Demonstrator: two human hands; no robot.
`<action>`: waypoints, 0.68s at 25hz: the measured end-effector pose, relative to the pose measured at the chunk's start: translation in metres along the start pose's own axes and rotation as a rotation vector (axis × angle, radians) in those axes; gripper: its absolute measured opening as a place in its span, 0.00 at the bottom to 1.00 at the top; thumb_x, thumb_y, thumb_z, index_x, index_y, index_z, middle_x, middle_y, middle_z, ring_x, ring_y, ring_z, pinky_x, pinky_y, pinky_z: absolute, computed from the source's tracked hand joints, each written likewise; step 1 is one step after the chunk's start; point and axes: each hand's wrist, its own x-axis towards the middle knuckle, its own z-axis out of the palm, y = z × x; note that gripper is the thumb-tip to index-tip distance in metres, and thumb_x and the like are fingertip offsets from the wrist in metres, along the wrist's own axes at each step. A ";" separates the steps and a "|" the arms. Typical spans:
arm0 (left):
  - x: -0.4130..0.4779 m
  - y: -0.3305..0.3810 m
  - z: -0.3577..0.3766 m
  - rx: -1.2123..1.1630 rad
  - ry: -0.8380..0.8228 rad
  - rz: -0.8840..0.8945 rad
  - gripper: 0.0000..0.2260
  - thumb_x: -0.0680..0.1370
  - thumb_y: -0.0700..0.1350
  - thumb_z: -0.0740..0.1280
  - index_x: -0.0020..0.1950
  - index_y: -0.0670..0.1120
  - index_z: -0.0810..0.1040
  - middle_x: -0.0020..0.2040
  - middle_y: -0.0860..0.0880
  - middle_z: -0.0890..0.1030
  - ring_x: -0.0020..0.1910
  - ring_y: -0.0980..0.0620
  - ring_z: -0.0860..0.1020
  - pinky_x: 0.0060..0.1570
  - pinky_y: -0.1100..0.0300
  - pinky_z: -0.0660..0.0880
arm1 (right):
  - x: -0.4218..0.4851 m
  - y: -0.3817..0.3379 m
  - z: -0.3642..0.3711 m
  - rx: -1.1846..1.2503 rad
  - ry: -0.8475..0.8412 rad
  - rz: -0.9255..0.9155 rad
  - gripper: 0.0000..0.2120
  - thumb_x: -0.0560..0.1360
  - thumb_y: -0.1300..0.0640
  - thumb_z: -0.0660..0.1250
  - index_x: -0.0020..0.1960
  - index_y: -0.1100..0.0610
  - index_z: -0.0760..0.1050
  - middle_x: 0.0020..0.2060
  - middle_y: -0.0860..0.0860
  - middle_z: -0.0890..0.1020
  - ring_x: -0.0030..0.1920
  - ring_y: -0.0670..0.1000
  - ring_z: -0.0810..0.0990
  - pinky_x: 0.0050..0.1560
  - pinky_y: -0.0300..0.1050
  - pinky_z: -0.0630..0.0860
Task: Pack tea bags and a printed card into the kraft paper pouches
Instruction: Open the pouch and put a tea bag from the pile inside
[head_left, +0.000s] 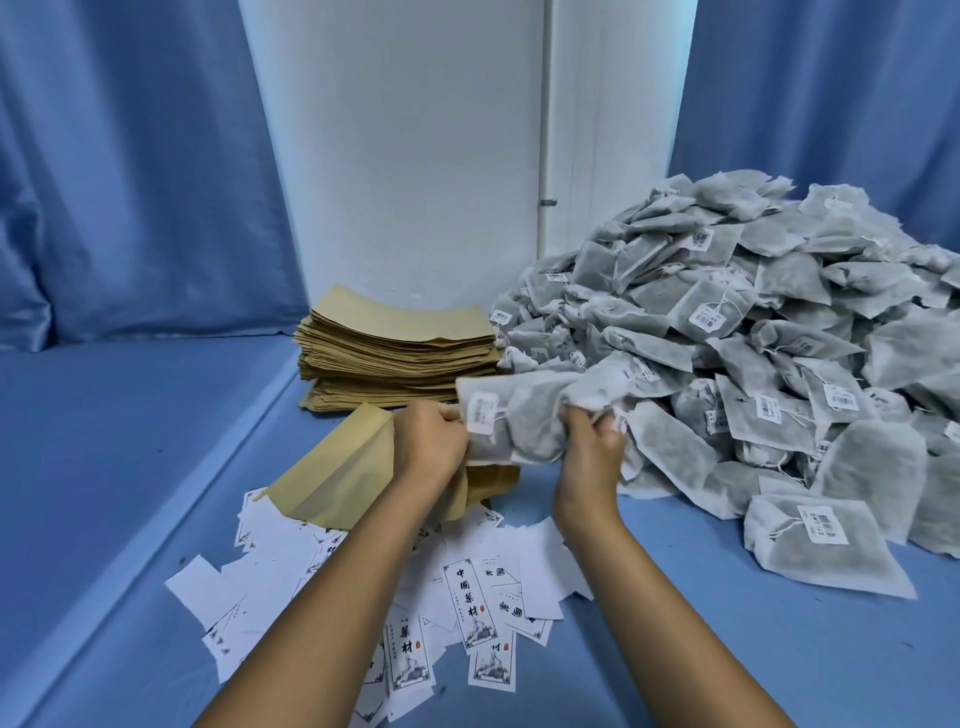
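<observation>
Both hands grip a bundle of tea bags (524, 415) above the blue table (130, 441), near its middle. The left hand (431, 441) seems also to pinch the open pouch (337, 467); the right hand (592, 447) clamps the bundle's end. Loosely bunched bags could snag the pouch mouth and spill onto the cards (467, 603).

Stack of pouches (397, 358) at the back against the wall (415, 156), huge heap of tea bags (753, 338) right beside it on the right. Cards (467, 597) scattered in front, nearest the camera. One loose pouch (337, 467) lying over the cards' far edge, under the left hand (431, 441). Bunch of tea bags (530, 415) held between both hands, right hand (592, 447) next to the heap.
</observation>
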 end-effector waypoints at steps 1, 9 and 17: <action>0.001 0.000 -0.002 -0.037 0.029 -0.004 0.14 0.72 0.33 0.62 0.44 0.44 0.86 0.42 0.52 0.84 0.35 0.61 0.74 0.31 0.65 0.71 | -0.003 0.007 0.006 -0.059 0.014 0.082 0.12 0.76 0.66 0.61 0.58 0.60 0.75 0.47 0.50 0.82 0.50 0.50 0.80 0.47 0.39 0.76; 0.002 0.004 -0.008 -0.169 0.089 0.005 0.05 0.71 0.36 0.62 0.39 0.40 0.77 0.38 0.47 0.80 0.43 0.56 0.78 0.26 0.53 0.70 | -0.026 0.027 0.018 -0.407 -0.227 -0.168 0.14 0.73 0.63 0.67 0.55 0.52 0.69 0.43 0.43 0.79 0.42 0.39 0.79 0.39 0.27 0.71; -0.003 -0.002 -0.007 -0.210 0.067 0.077 0.14 0.72 0.34 0.63 0.46 0.46 0.86 0.41 0.52 0.85 0.43 0.56 0.81 0.47 0.58 0.79 | -0.004 0.025 0.034 -1.292 -0.525 -0.192 0.13 0.71 0.57 0.66 0.31 0.52 0.67 0.35 0.51 0.75 0.35 0.52 0.72 0.27 0.41 0.59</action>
